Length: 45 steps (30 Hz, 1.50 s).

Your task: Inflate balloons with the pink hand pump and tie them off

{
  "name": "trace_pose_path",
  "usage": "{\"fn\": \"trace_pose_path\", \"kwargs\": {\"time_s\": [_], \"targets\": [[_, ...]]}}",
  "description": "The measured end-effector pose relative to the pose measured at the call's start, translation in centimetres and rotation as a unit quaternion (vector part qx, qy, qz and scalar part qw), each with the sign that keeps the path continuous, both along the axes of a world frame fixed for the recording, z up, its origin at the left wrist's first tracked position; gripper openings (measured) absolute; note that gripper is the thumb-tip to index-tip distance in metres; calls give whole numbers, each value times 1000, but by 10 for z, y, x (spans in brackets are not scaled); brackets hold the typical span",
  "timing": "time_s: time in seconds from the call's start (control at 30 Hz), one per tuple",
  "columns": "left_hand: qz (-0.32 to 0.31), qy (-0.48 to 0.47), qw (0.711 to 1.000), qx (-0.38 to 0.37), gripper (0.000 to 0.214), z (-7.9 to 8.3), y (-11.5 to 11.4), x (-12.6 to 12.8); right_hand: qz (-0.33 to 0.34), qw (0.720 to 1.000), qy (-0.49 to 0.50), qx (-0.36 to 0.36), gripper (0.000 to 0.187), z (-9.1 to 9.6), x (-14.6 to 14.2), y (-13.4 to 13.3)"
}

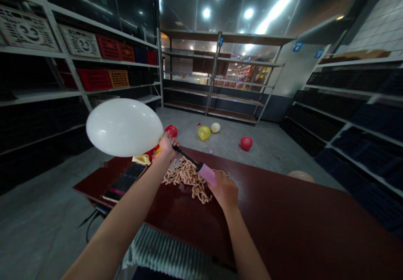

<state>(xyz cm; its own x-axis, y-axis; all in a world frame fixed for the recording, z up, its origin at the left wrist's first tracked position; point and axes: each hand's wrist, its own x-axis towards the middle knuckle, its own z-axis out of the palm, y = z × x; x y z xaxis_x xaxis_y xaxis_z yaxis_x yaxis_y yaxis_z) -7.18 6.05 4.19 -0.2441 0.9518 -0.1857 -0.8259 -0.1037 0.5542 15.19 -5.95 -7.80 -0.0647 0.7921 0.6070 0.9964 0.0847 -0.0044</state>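
Note:
A large white balloon point(124, 127), blown up, extends to the left from my left hand point(168, 145). My left fingers are closed around its neck, at the nozzle end of a hand pump. The balloon pump point(208, 174) has a pink barrel and a black rod stretched out toward the balloon. Around the pink barrel's near end my right hand point(225, 189) is wrapped. Beneath the pump, a heap of beige, curly string-like pieces point(185, 174) lies on the dark red table point(267, 213). Left of the heap, red and yellow items point(154, 152) are partly hidden by my left hand.
A phone or tablet point(126, 182) lies at the table's left. Beyond the table, a yellow balloon point(204, 133), a white balloon point(215, 127) and red balloons point(246, 143) rest on the floor. Shelves with crates point(94, 79) stand left; metal racks point(217, 78) line the back.

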Motion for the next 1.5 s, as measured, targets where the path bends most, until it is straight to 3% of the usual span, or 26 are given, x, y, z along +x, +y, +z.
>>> {"fn": "trace_pose_path", "kwargs": {"time_s": [0.13, 0.23, 0.53, 0.77, 0.9, 1.0, 1.1, 1.23, 1.37, 1.5], "targets": [[14, 10, 1000, 12, 45, 15, -5, -4, 8, 1000, -11, 9, 32, 4, -2, -4], [2, 21, 999, 27, 48, 16, -12, 11, -12, 1000, -3, -2, 31, 6, -3, -7], [-61, 42, 997, 29, 49, -16, -37, 106, -55, 996, 51, -39, 36, 17, 3, -15], [-61, 34, 997, 46, 50, -28, -46, 121, -11, 1000, 5, -4, 57, 21, -3, -14], [-58, 35, 996, 58, 52, -34, -53, 108, 8, 999, -47, -5, 55, 24, -21, -13], [-50, 80, 994, 60, 56, -40, -52, 90, 14, 995, -80, -57, 52, 33, -34, -16], [-39, 119, 991, 48, 56, -45, -45, 68, 27, 987, -115, -109, 48, 48, -48, -20], [-37, 100, 994, 29, 49, -44, -28, 23, 42, 981, -129, -138, 48, 66, -67, -29], [-8, 89, 996, 9, 49, -35, -10, -34, 56, 981, -45, -183, 46, 72, -86, -35], [-13, 99, 995, -12, 47, -31, 1, -74, 118, 960, 144, -210, 41, 67, -114, -16]]}}
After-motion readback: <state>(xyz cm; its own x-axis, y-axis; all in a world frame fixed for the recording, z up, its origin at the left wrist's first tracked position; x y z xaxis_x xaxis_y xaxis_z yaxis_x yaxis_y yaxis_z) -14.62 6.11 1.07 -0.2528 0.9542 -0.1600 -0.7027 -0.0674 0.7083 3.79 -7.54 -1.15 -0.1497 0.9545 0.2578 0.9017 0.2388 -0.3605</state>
